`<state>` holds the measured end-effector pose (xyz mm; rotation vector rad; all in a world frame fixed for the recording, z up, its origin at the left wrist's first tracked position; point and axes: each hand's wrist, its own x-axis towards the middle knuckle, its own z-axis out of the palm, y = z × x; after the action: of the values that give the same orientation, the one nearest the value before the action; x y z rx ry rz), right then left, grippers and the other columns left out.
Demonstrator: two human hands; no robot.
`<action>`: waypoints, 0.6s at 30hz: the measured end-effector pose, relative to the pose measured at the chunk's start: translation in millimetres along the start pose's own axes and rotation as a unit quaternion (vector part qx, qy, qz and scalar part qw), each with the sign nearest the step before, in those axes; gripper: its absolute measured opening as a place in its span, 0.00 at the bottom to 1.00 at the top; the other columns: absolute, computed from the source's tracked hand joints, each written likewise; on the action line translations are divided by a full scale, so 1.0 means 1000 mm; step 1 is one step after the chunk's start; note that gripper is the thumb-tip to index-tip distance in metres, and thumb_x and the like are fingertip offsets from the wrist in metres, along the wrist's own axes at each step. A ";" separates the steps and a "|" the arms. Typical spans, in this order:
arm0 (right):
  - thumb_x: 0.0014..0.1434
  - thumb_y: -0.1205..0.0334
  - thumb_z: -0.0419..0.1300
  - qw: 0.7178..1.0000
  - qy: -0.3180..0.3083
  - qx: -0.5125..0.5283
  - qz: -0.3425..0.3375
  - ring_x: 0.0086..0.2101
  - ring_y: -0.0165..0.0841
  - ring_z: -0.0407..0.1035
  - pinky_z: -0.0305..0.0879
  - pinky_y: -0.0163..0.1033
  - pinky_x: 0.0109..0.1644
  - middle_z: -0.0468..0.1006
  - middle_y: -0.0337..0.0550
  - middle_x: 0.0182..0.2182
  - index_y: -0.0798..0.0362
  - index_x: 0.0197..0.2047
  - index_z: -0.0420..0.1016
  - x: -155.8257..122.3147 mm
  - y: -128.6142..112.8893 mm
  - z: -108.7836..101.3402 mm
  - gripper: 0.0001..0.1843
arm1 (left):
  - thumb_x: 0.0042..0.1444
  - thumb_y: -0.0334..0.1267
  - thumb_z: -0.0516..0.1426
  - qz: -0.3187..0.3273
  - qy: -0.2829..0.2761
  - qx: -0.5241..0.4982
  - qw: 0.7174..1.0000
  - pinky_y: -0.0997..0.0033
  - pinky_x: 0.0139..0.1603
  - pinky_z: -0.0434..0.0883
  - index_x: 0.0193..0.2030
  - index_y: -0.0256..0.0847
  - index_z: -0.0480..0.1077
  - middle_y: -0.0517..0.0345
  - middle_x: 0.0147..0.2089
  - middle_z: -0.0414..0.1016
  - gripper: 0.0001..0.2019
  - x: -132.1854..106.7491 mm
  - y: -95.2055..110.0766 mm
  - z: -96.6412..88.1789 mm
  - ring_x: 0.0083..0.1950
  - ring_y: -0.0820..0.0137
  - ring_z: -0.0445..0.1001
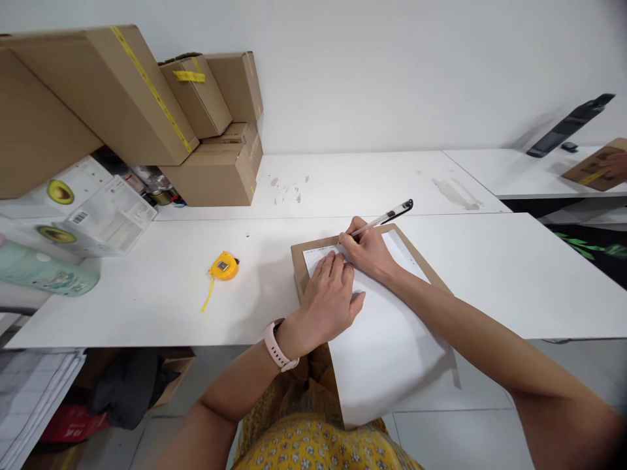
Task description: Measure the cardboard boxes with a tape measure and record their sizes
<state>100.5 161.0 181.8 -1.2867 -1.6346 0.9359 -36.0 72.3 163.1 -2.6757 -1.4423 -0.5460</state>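
Observation:
A white sheet of paper (pixel 386 352) lies on top of a cardboard box (pixel 421 261) at the table's front edge, and its lower part hangs over toward my lap. My right hand (pixel 367 251) grips a pen (pixel 386 217) with a clear barrel and black cap end, its tip at the top of the sheet. A short line of small writing shows there. My left hand (pixel 330 294) rests flat on the paper, fingers stretched out, just left of the right hand. A yellow tape measure (pixel 224 266) sits on the table to the left, a short strip pulled out.
Cardboard boxes (pixel 215 173) are stacked at the back left, above white avocado-printed boxes (pixel 108 215). A mint green bottle (pixel 49 271) lies at the left edge. At far right are a black bottle (pixel 568 127) and another person's hand (pixel 614 166) on a small box (pixel 590 173).

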 end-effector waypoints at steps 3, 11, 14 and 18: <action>0.55 0.64 0.59 1.000 -0.001 0.000 0.003 0.24 0.28 0.55 0.52 0.39 0.28 0.60 0.31 0.21 0.48 0.27 0.60 0.000 -0.001 0.000 0.10 | 0.70 0.47 0.51 -0.001 -0.002 0.002 1.000 0.46 0.72 0.63 0.62 0.25 0.64 0.27 0.67 0.68 0.25 0.000 0.000 -0.001 0.73 0.45 0.63; 0.54 0.65 0.58 1.000 -0.005 0.007 0.010 0.23 0.28 0.54 0.50 0.39 0.27 0.58 0.30 0.19 0.48 0.27 0.59 -0.001 -0.001 -0.001 0.10 | 0.70 0.47 0.52 -0.001 -0.004 0.006 1.000 0.46 0.72 0.63 0.62 0.23 0.64 0.25 0.67 0.68 0.26 0.001 0.001 -0.002 0.73 0.44 0.64; 0.53 0.65 0.58 1.000 -0.006 0.011 0.008 0.23 0.28 0.54 0.50 0.39 0.27 0.59 0.30 0.19 0.48 0.27 0.59 -0.001 -0.002 -0.001 0.10 | 0.70 0.47 0.52 -0.005 -0.001 0.006 1.000 0.45 0.72 0.63 0.62 0.25 0.65 0.27 0.67 0.68 0.25 0.000 0.002 -0.001 0.73 0.45 0.63; 0.53 0.65 0.58 1.000 -0.006 0.012 0.008 0.23 0.28 0.55 0.50 0.39 0.27 0.59 0.30 0.19 0.48 0.26 0.59 -0.001 -0.002 0.000 0.10 | 0.70 0.47 0.52 -0.005 0.001 -0.002 1.000 0.46 0.72 0.63 0.62 0.24 0.64 0.26 0.67 0.68 0.26 0.000 0.001 0.000 0.73 0.45 0.63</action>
<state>100.1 159.5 184.0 -1.2820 -1.6206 0.9725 -35.2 71.6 163.7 -2.6715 -1.4574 -0.5523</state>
